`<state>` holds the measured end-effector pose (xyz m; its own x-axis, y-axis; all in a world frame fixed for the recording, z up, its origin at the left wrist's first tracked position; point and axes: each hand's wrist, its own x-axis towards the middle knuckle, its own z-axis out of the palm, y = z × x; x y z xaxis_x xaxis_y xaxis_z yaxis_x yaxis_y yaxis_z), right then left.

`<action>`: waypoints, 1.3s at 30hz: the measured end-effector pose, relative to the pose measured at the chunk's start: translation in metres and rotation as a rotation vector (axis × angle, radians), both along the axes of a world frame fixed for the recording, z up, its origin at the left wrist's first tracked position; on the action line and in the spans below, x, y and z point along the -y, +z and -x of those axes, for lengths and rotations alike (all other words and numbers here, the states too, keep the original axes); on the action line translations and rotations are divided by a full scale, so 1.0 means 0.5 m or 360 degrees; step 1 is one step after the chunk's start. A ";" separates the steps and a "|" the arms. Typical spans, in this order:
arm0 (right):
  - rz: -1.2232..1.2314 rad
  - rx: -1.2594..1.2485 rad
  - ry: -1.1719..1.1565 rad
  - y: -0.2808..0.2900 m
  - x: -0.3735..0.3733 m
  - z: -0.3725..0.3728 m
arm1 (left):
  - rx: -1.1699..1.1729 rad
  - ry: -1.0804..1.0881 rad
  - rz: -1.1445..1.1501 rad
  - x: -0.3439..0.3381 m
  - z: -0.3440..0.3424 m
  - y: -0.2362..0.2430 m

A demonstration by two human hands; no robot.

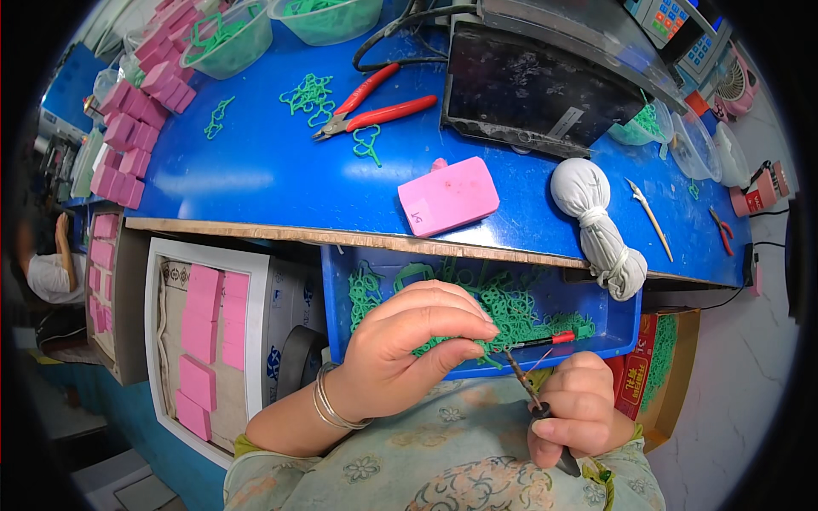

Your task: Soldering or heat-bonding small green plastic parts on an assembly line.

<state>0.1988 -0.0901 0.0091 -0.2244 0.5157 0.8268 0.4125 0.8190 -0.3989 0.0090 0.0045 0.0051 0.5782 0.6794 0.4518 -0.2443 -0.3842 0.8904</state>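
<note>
My left hand (426, 328), with bangles on its wrist, is closed in a pinch over the blue tray (613, 328). A small green openwork piece (490, 347) shows at its fingertips, partly hidden by them. In my right hand (579, 409) is a soldering-iron-like pen (521, 376) with a thin brownish metal shaft and a black handle. Its tip points up and left, close to my left fingertips; whether it touches the piece I cannot tell. Beneath both hands, the tray holds a heap of thin green pieces (511, 302) and a black-and-red pen (545, 341).
On the blue bench lie red-handled cutters (375, 106), a pink block (449, 198), a tied white cloth bundle (588, 213) and a pointed tool (652, 221). A dark boxy device (545, 94) stands behind. Pink blocks (128, 132) stack at left; more lie in a white-framed drawer (153, 341).
</note>
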 end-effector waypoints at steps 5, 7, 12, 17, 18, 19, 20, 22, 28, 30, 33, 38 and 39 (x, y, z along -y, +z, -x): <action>-0.0225 -0.0162 -0.0088 -0.015 -0.002 0.010 | 0.0015 0.0007 -0.0037 -0.001 -0.002 0.001; -0.0268 -0.0238 -0.0063 -0.014 -0.008 0.014 | 0.0008 0.0015 -0.0054 -0.002 -0.002 0.003; 0.0130 -0.0021 -0.0032 -0.001 0.001 -0.017 | 0.0005 0.0026 -0.0048 -0.001 -0.003 0.003; 0.0449 0.0195 -0.0398 0.042 -0.017 0.013 | -0.0023 -0.0004 -0.0003 0.002 -0.002 0.006; 0.0444 0.0199 -0.0427 0.043 -0.019 0.018 | -0.0012 0.0015 -0.0049 0.002 -0.005 0.005; 0.0438 0.0202 -0.0456 0.045 -0.022 0.022 | -0.0001 0.0035 -0.0095 0.002 -0.006 0.005; 0.0439 0.0178 -0.0463 0.048 -0.026 0.026 | -0.0001 0.0031 -0.0097 0.003 -0.006 0.006; 0.0406 0.0197 -0.0481 0.039 -0.027 0.026 | -0.0052 0.0056 -0.0194 0.004 -0.005 0.007; 0.0403 0.0156 -0.0488 0.038 -0.030 0.028 | -0.0147 0.0121 -0.0368 0.004 -0.001 0.012; 0.0415 0.0137 -0.0485 0.038 -0.030 0.028 | -0.0159 0.0120 -0.0383 0.003 -0.001 0.015; 0.0410 0.0154 -0.0485 0.034 -0.028 0.026 | -0.0188 0.0134 -0.0426 0.006 -0.003 0.018; 0.0472 0.0157 -0.0535 0.034 -0.026 0.024 | -0.0244 0.0160 -0.0525 0.006 0.000 0.019; 0.0469 0.0157 -0.0533 0.035 -0.025 0.021 | -0.0261 0.0169 -0.0523 0.006 0.002 0.022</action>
<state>0.1883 -0.0775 0.0267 -0.0755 0.7832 0.6172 0.6832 0.4915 -0.5401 0.0081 0.0016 0.0162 0.5950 0.5737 0.5629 -0.0522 -0.6713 0.7394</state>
